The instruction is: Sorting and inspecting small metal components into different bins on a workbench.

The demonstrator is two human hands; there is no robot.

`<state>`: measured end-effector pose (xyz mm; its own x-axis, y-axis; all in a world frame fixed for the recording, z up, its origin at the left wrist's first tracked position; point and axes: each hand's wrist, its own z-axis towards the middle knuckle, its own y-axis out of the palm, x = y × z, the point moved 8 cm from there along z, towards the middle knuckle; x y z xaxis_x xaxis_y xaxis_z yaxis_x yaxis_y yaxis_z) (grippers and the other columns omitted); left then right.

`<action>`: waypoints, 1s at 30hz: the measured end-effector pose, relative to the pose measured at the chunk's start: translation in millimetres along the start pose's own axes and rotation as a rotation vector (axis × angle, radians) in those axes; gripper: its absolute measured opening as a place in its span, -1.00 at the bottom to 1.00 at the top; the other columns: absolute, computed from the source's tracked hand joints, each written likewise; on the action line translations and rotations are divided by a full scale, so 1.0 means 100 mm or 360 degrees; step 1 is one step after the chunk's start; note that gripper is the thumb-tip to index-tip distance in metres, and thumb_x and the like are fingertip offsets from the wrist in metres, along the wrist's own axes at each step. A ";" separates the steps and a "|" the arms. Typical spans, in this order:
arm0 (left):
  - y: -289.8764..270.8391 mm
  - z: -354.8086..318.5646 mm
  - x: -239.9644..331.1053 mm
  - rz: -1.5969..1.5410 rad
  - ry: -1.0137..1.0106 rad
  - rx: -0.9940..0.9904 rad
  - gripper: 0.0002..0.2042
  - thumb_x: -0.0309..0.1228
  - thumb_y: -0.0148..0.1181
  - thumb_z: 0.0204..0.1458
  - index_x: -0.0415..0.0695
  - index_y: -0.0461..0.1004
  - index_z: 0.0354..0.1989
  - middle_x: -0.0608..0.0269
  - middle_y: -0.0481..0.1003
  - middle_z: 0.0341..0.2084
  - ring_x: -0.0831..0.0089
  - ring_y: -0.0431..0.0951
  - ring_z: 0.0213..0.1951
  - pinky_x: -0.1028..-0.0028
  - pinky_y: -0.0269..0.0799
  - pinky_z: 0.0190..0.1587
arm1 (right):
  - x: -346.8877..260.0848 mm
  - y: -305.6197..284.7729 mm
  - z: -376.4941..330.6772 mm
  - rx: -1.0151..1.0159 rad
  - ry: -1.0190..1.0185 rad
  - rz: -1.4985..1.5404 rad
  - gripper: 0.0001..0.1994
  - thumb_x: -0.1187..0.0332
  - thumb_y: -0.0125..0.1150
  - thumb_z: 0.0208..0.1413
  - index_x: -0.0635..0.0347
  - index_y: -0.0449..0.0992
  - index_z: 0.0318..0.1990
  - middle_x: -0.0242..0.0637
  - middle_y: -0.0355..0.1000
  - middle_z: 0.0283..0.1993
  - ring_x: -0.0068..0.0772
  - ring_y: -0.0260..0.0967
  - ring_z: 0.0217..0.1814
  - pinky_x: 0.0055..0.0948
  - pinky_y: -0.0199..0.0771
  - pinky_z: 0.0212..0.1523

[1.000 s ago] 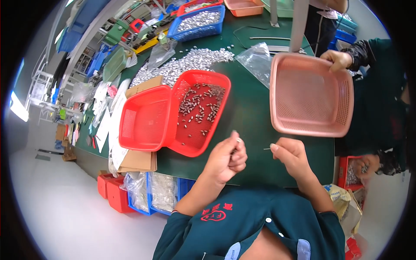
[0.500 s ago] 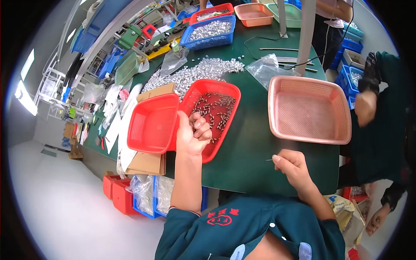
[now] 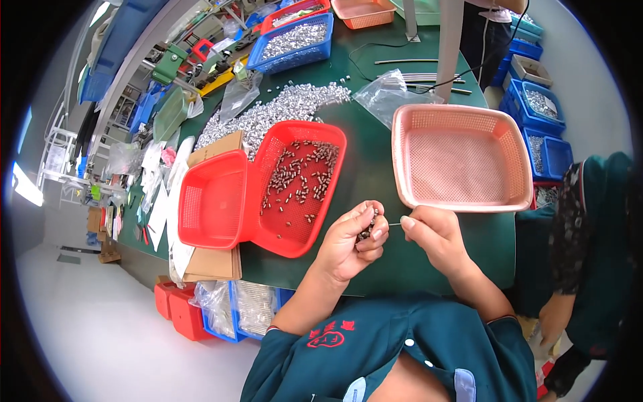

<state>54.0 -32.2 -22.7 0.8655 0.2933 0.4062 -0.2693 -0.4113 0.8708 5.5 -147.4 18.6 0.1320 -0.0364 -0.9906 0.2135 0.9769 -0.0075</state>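
Observation:
My left hand (image 3: 349, 240) is curled around a small bunch of dark metal parts (image 3: 367, 232), held over the green table (image 3: 375, 167) near its front edge. My right hand (image 3: 429, 234) pinches a thin metal pin (image 3: 395, 224) whose tip points at the parts in my left hand. The hands almost touch. Just left of them lies a red mesh basket (image 3: 299, 187) with several of the same small parts scattered in it. A second red basket (image 3: 213, 199), with nothing in it, overlaps its left side. A pink mesh basket (image 3: 461, 157) stands behind my right hand.
A heap of silvery parts (image 3: 281, 110) and clear plastic bags (image 3: 388, 94) lie farther back. Blue bins (image 3: 295, 41) of parts stand at the far edge and at the right (image 3: 546, 127). Another person in dark green (image 3: 589, 248) stands at the right. Cardboard (image 3: 211, 264) lies under the red baskets.
My left hand has come back from the red basket with parts in it and now meets my right hand at the table's front edge. The camera view has shifted.

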 end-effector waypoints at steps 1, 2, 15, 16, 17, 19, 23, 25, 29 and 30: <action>-0.01 0.03 0.00 -0.0003 -0.0005 -0.0001 -0.83 -0.35 -0.07 0.18 -0.16 0.33 -0.16 0.29 0.32 -0.60 0.69 0.06 -0.70 0.70 -0.07 -0.69 | -0.02 -0.01 0.04 0.0017 -0.0068 -0.0031 -0.76 0.40 0.10 0.10 0.31 0.40 -0.58 -0.43 0.26 -0.68 -0.68 0.12 -0.64 -0.59 0.12 -0.62; -0.01 0.06 -0.01 -0.0030 -0.0013 -0.0015 -0.84 -0.34 -0.05 0.18 -0.16 0.34 -0.18 0.30 0.32 -0.59 0.69 0.06 -0.69 0.70 -0.07 -0.69 | 0.00 0.00 0.08 0.0019 -0.0064 -0.0033 -0.76 0.40 0.10 0.10 0.31 0.40 -0.58 -0.43 0.26 -0.68 -0.68 0.12 -0.64 -0.59 0.12 -0.62; -0.15 0.21 0.20 0.0273 0.0147 0.0230 -0.88 -0.34 -0.01 0.17 -0.12 0.38 -0.28 0.32 0.35 -0.58 0.74 0.06 -0.71 0.73 -0.06 -0.69 | -0.15 0.06 0.45 0.0032 -0.0355 -0.0654 -0.79 0.46 0.17 -0.02 0.28 0.36 -0.63 -0.19 0.25 -0.69 -0.25 0.26 -0.67 -0.39 0.20 -0.64; -0.17 0.20 0.24 0.0388 0.0189 0.0275 -0.88 -0.35 0.00 0.17 -0.12 0.37 -0.29 0.31 0.37 -0.58 0.74 0.06 -0.72 0.72 -0.06 -0.69 | -0.25 0.10 0.44 0.0004 -0.0534 -0.0851 -0.79 0.47 0.18 -0.04 0.26 0.35 -0.65 -0.18 0.26 -0.69 -0.18 0.28 -0.66 -0.36 0.22 -0.65; -0.15 0.20 0.24 0.0380 0.0188 0.0280 -0.88 -0.35 0.00 0.17 -0.12 0.37 -0.29 0.31 0.37 -0.58 0.74 0.06 -0.72 0.72 -0.06 -0.69 | -0.35 0.14 0.44 -0.0034 -0.0640 -0.0982 -0.79 0.50 0.20 -0.08 0.24 0.33 -0.66 -0.20 0.26 -0.69 -0.14 0.27 -0.67 -0.32 0.22 -0.65; -0.10 0.21 0.26 0.0459 0.0237 0.0290 -0.89 -0.35 0.01 0.16 -0.12 0.37 -0.30 0.30 0.38 -0.60 0.74 0.06 -0.73 0.72 -0.06 -0.69 | -0.36 0.10 0.47 -0.0050 -0.0601 -0.0877 -0.80 0.50 0.20 -0.08 0.25 0.33 -0.65 -0.20 0.26 -0.70 -0.15 0.26 -0.67 -0.33 0.22 -0.65; -0.04 0.25 0.25 0.0440 0.0216 0.0259 -0.89 -0.37 -0.02 0.18 -0.12 0.36 -0.30 0.29 0.40 -0.61 0.76 0.07 -0.73 0.71 -0.07 -0.68 | -0.29 0.03 0.45 0.0012 -0.0563 -0.0765 -0.80 0.50 0.21 -0.07 0.27 0.34 -0.64 -0.20 0.23 -0.71 -0.18 0.24 -0.68 -0.34 0.19 -0.66; -0.09 0.25 0.18 0.0534 0.0081 0.0373 -0.85 -0.32 -0.01 0.17 -0.13 0.36 -0.32 0.32 0.38 -0.62 0.76 0.08 -0.72 0.71 -0.07 -0.67 | -0.19 -0.02 0.44 0.0025 -0.0513 -0.0671 -0.81 0.50 0.21 -0.06 0.28 0.35 -0.63 -0.20 0.21 -0.71 -0.20 0.23 -0.68 -0.35 0.18 -0.66; -0.04 0.25 0.17 0.0765 0.0070 0.0378 -0.81 -0.27 -0.01 0.18 -0.13 0.36 -0.35 0.35 0.32 -0.67 0.75 0.07 -0.72 0.72 -0.08 -0.69 | -0.11 -0.09 0.42 -0.0036 -0.0324 -0.0514 -0.85 0.50 0.14 -0.03 0.33 0.42 -0.59 -0.22 0.25 -0.68 -0.28 0.23 -0.66 -0.39 0.18 -0.60; -0.03 0.24 0.17 0.0795 0.0069 0.0413 -0.80 -0.26 0.00 0.17 -0.13 0.36 -0.36 0.37 0.30 -0.68 0.74 0.08 -0.72 0.71 -0.08 -0.68 | -0.13 -0.09 0.42 -0.0035 -0.0333 -0.0509 -0.85 0.50 0.14 -0.03 0.33 0.42 -0.59 -0.22 0.25 -0.68 -0.28 0.23 -0.66 -0.39 0.18 -0.60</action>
<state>79.7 -46.6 -24.7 0.6397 0.0414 0.7675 -0.5243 -0.7067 0.4751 42.3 -164.8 37.2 0.2574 -0.3805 -0.8882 0.2557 0.9133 -0.3171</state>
